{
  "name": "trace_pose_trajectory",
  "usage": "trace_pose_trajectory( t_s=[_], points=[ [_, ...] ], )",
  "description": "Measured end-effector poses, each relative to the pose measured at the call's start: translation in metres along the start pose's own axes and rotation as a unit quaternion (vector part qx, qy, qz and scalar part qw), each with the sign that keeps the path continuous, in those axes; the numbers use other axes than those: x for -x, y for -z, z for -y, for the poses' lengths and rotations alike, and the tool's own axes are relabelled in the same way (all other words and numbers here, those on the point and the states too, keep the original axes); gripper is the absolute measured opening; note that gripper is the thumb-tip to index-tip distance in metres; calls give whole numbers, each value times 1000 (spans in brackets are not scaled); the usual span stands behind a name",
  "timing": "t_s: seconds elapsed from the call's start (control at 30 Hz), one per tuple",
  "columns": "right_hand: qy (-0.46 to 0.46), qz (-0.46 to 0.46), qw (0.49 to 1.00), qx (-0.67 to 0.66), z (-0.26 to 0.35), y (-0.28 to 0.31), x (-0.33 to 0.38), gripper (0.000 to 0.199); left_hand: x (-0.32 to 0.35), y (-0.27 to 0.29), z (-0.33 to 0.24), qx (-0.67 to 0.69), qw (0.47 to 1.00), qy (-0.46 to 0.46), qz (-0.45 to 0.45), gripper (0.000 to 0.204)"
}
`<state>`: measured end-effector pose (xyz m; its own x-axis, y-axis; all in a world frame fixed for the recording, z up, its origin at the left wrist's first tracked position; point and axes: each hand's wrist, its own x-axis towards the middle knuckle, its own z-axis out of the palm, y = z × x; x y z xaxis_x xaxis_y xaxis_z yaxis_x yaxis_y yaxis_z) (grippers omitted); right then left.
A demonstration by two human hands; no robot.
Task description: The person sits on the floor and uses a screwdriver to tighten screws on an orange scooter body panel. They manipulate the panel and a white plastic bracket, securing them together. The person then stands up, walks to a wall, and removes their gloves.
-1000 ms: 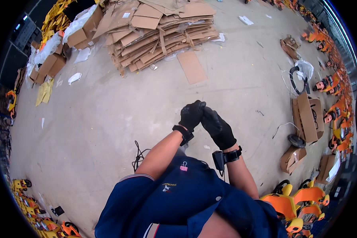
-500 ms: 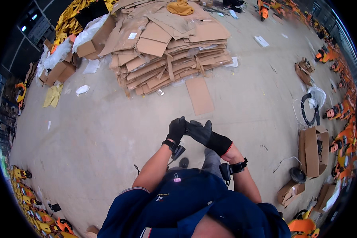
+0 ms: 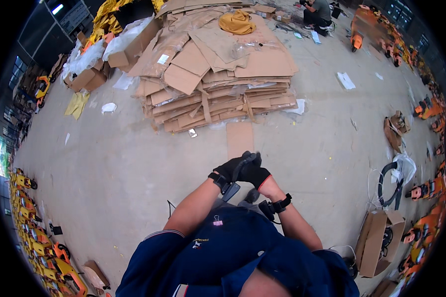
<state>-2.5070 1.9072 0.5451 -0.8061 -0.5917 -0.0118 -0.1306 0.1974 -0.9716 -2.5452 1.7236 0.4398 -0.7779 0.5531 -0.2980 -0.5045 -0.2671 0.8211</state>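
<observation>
Both my hands are in black gloves and press together in front of my body. My left hand (image 3: pixel 227 170) has its fingers closed against the black glove on my right hand. Red edging shows at the cuff of my right hand (image 3: pixel 253 174); its fingers are curled in against the left ones. The overlapping gloves hide the palms, and whether anything small lies between them I cannot make out. Beyond the hands, a flat cardboard piece (image 3: pixel 240 137) lies on the floor.
A broad stack of flattened cardboard (image 3: pixel 218 94) stands ahead, a yellow cloth (image 3: pixel 237 23) on top. Open boxes (image 3: pixel 86 79) with plastic wrap are far left. Another box (image 3: pixel 379 245) and a black tyre (image 3: pixel 381 188) lie right. Yellow scooters (image 3: pixel 34 232) line the left; a person (image 3: pixel 318 14) crouches far off.
My right hand, stretched out flat before, is now curled against the left. The view has shifted, bringing the crouching person more fully into sight at the far right.
</observation>
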Motion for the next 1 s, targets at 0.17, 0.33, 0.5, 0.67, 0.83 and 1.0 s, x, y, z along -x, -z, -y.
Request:
trace_pose_trajectory(
  t_s=[0.17,0.33,0.5,0.67,0.83,1.0],
  points=[
    [-44,-24,999,-12,-27,63,-8,31,-67,-41,-34,239,966,-18,-97,42],
    [-84,-54,984,-145,-26,119,-15,37,-126,-47,-48,190,969,-2,-160,39],
    [-165,-74,959,-220,-64,184,-6,28,-196,-24,-59,160,974,11,-159,37],
    [-246,-245,916,-199,-77,249,-20,29,-276,-20,-74,157,977,3,-145,31],
    [-242,-264,907,-221,-107,304,-72,41,-366,-70,-113,219,974,47,-24,27],
    [-262,-233,905,-239,-97,358,-132,33,-438,-64,-131,272,962,38,-4,29]
  ],
)
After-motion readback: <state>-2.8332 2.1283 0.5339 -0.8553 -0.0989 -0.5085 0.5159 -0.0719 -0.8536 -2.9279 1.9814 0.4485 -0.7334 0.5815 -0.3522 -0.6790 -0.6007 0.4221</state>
